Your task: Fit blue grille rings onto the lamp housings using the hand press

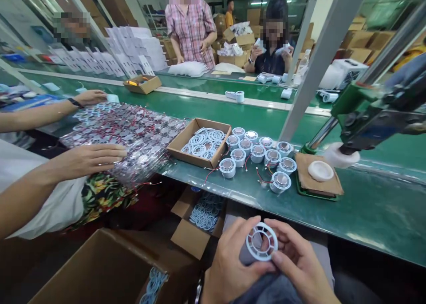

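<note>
Above my lap, both hands hold a light-blue round fan housing (262, 242) with a spoked ring facing up. My left hand (229, 259) wraps round its left side and underside. The fingers and thumb of my right hand (296, 259) grip its right rim. Part of the housing is hidden behind my fingers. On the bench ahead stand several similar round housings (258, 153) with grey centres, some with thin red and black wires. Beside them a shallow cardboard box (199, 143) holds many loose light-blue spoked rings (207, 140).
At right stands a green press (359, 113) with a white round head over a white pad (320, 171). A co-worker's hands (89, 157) are at left, by wired parts under plastic (133, 131). Below the bench are cartons (89, 268) with rings. A slanted metal post (313, 64) rises ahead.
</note>
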Action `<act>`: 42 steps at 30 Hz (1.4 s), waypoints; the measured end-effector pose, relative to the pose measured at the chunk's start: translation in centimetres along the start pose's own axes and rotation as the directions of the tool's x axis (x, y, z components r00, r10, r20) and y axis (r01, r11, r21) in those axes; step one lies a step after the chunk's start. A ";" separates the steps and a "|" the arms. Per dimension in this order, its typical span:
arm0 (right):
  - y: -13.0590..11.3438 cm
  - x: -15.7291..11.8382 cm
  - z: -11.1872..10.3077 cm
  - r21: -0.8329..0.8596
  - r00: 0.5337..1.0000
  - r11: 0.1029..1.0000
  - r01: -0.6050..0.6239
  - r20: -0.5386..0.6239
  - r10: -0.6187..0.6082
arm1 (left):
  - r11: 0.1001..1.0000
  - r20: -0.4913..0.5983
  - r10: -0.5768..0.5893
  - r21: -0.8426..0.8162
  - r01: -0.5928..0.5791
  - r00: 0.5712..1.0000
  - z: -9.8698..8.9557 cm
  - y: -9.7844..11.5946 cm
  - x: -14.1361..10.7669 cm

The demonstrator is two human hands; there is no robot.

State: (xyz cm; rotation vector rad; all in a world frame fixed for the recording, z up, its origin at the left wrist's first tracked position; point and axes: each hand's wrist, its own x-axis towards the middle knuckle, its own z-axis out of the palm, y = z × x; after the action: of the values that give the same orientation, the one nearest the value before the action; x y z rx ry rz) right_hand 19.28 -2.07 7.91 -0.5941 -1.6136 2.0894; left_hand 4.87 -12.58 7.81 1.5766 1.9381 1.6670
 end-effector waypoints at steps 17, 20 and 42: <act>-0.1 -0.9 -0.4 0.116 0.989 0.992 -0.053 -0.129 0.068 | 0.993 0.130 0.094 -0.081 -0.084 0.987 0.6 0.6 0.6; -0.2 -0.8 -1.0 0.086 0.992 0.995 -0.057 -0.104 0.065 | 0.995 0.163 0.079 -0.073 -0.068 0.983 0.8 0.3 0.9; 1.1 2.1 -2.9 -0.080 0.994 0.992 0.097 -0.048 -0.101 | 0.955 0.183 -0.224 -0.153 0.253 0.957 3.0 -4.3 2.1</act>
State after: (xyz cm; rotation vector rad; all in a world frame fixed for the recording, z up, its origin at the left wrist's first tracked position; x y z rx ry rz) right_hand 19.13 1.22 6.06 -0.5772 -1.6660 1.9325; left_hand 3.34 -8.41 4.31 1.3110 1.7664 1.5124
